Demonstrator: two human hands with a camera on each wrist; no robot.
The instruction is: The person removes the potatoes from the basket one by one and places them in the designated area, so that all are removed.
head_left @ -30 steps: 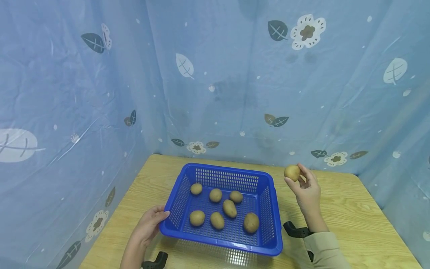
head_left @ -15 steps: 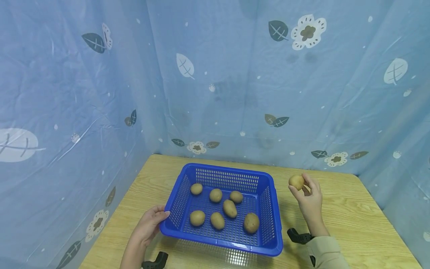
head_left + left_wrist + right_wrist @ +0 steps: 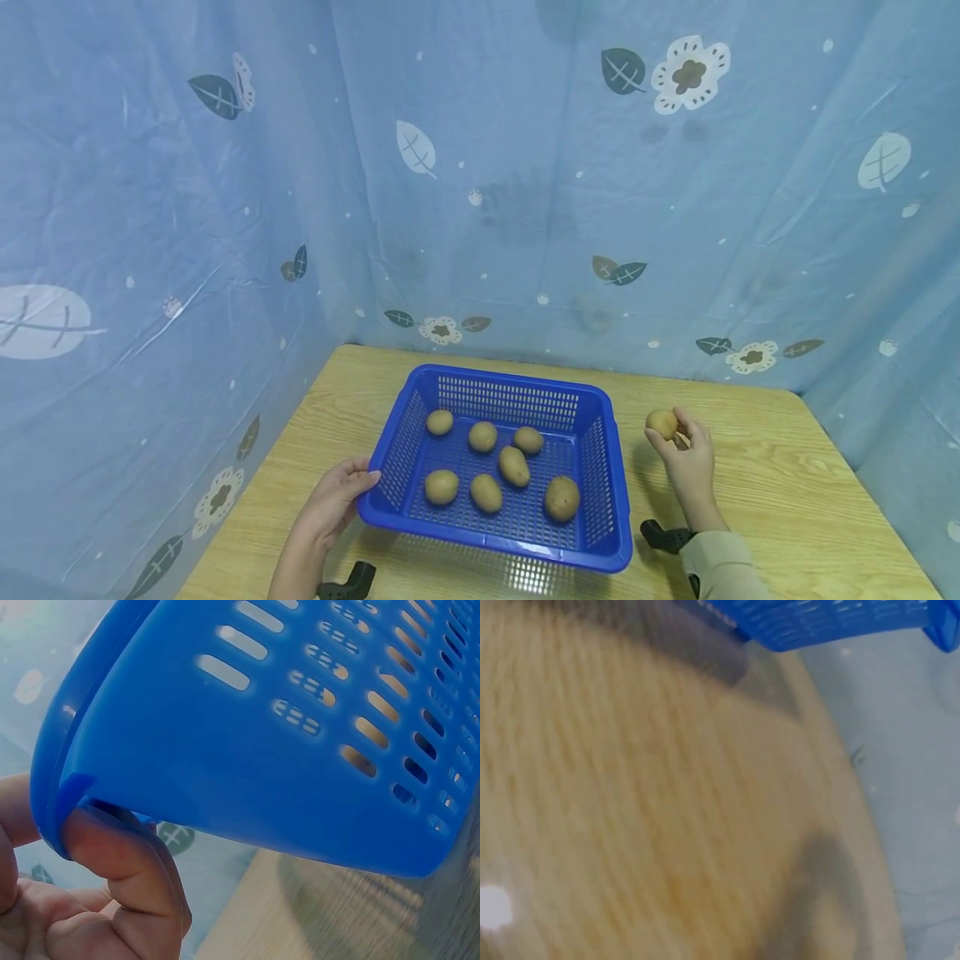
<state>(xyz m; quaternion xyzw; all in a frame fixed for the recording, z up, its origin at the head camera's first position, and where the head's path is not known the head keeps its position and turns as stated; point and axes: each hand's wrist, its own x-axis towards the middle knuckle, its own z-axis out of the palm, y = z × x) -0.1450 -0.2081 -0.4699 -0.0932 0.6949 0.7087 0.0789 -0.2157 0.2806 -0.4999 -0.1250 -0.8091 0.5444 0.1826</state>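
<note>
A blue plastic basket (image 3: 495, 543) with slotted walls holds several potatoes (image 3: 487, 493) spread over its floor. At its left side my left hand (image 3: 333, 498) grips the rim, thumb on top; the left wrist view shows fingers (image 3: 124, 859) curled under the rim (image 3: 52, 765). To the right of the basket, my right hand (image 3: 692, 462) pinches one potato (image 3: 661, 423) between thumb and fingertips, apart from the basket wall. Neither this hand nor its potato shows in the right wrist view, only a shadow on the wood and part of the basket (image 3: 832, 619).
The wooden table (image 3: 795, 492) extends beyond the basket on both sides. A blue curtain (image 3: 517, 167) with leaves and flowers hangs behind and at the sides. Black wrist mounts (image 3: 663, 536) sit on both wrists.
My right hand has come down and slightly right with the potato, lower beside the basket. The left hand, the basket and the potatoes inside stay in place.
</note>
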